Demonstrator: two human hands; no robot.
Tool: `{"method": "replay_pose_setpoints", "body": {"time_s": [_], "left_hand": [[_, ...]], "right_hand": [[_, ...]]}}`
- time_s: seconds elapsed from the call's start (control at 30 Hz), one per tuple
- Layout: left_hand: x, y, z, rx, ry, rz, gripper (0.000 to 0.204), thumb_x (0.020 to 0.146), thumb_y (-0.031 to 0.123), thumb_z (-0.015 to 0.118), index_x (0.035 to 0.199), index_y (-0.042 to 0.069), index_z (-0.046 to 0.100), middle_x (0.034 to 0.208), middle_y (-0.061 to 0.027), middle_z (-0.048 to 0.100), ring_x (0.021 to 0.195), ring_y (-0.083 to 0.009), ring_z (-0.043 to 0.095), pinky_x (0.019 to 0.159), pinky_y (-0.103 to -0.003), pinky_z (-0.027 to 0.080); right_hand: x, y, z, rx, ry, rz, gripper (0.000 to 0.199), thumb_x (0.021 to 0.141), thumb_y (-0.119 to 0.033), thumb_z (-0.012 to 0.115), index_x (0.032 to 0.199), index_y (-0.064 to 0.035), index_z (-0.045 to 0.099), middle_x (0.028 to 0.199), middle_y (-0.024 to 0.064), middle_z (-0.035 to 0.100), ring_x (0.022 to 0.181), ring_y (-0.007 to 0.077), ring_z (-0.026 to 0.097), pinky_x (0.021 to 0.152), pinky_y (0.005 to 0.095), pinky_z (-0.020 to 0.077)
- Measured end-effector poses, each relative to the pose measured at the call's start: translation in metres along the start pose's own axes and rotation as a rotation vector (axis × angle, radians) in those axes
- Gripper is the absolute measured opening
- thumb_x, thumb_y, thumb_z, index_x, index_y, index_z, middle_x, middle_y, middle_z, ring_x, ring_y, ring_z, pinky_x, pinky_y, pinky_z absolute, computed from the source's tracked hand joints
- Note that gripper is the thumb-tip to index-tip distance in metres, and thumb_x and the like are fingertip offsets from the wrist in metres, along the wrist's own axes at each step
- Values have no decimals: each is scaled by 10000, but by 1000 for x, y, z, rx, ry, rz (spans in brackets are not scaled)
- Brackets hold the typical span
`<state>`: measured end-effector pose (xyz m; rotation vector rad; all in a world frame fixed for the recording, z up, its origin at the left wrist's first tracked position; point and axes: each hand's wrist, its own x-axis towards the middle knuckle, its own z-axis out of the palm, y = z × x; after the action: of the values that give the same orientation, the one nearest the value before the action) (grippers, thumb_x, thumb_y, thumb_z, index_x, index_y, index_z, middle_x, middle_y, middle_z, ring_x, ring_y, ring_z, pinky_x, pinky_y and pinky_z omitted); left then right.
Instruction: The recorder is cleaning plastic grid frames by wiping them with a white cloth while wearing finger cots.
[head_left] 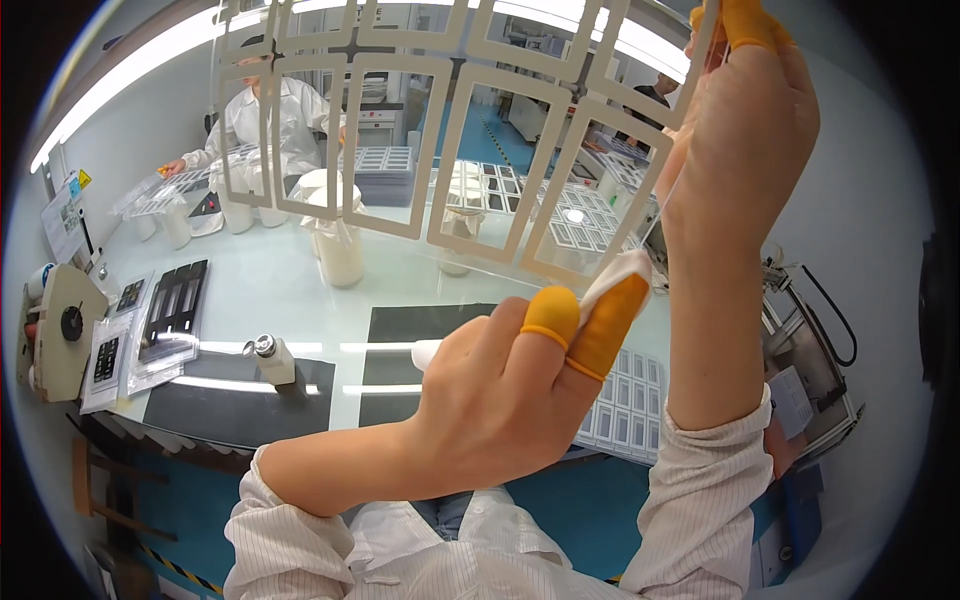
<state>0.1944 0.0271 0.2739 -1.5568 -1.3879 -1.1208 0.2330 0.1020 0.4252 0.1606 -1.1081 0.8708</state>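
- Two hands are raised before the camera, both wearing orange rubber finger cots on the fingertips.
- The left hand (pixel 500 400), at lower centre of the frame, is curled nearly closed; its capped fingers (pixel 610 320) pinch a small wad of white wiping cloth (pixel 622 272), soft and crumpled.
- The right hand (pixel 745 130), at upper right, is lifted high with its fingers pressed together on the edge of a clear sheet (pixel 450 130), holding it up against the light.
- That clear sheet spreads from the right hand toward the upper left of the frame, its long axis running roughly across the picture; it is thin, stiff-looking and glossy, printed with a grid of pale rectangular frames.
- The cloth lies just below the sheet's lower right corner, very near it; whether they touch cannot be told. The left hand is the nearer one to that lower edge.
- Below lies a glossy white worktable (pixel 270 290) with dark mats (pixel 400 350), a small dispenser bottle (pixel 272 358) and white plastic bottles (pixel 340 250).
- At upper left of the frame, a co-worker (pixel 280 115) in a white coat sits at the far side.
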Motion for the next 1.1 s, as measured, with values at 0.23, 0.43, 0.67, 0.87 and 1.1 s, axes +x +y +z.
{"method": "replay_pose_setpoints", "body": {"time_s": [0.23,0.43,0.67,0.87,1.1], "left_hand": [[-1,1,-5,24,148,149,273,657,53,720,916,-20,676,721,-65,418,545,-136,470,370,-228,410],[-26,8,-21,-529,-48,69,374,664,-3,689,1033,-29,636,838,-128,505,606,-178,530,405,-253,400],[-25,-45,13,-1734,-338,-883,325,868,48,531,1190,9,541,924,-93,538,689,-119,487,598,-223,404],[-4,-58,22,-2219,-143,-531,379,876,117,552,1240,28,497,959,-78,546,650,-87,453,571,-191,363],[-44,-53,38,-2154,-168,-594,273,875,159,538,1115,39,582,908,-77,528,627,-123,451,564,-248,356]], "right_hand": [[-3,4,-2,1,1,40,158,917,-156,503,822,-43,561,635,-38,402,572,58,383,560,177,333],[-1,4,-5,43,-110,6,158,915,-148,493,816,-43,559,631,-35,399,557,59,368,549,177,327],[-3,-4,-2,-124,34,101,152,910,-150,491,832,-44,567,640,-23,424,547,59,385,524,183,346],[-8,-3,9,-149,108,233,170,926,-175,489,857,-47,577,643,-20,447,554,54,404,513,174,351],[-2,18,-13,-74,-66,145,184,937,-184,491,863,-42,582,657,-17,472,558,53,406,533,164,350]]}}
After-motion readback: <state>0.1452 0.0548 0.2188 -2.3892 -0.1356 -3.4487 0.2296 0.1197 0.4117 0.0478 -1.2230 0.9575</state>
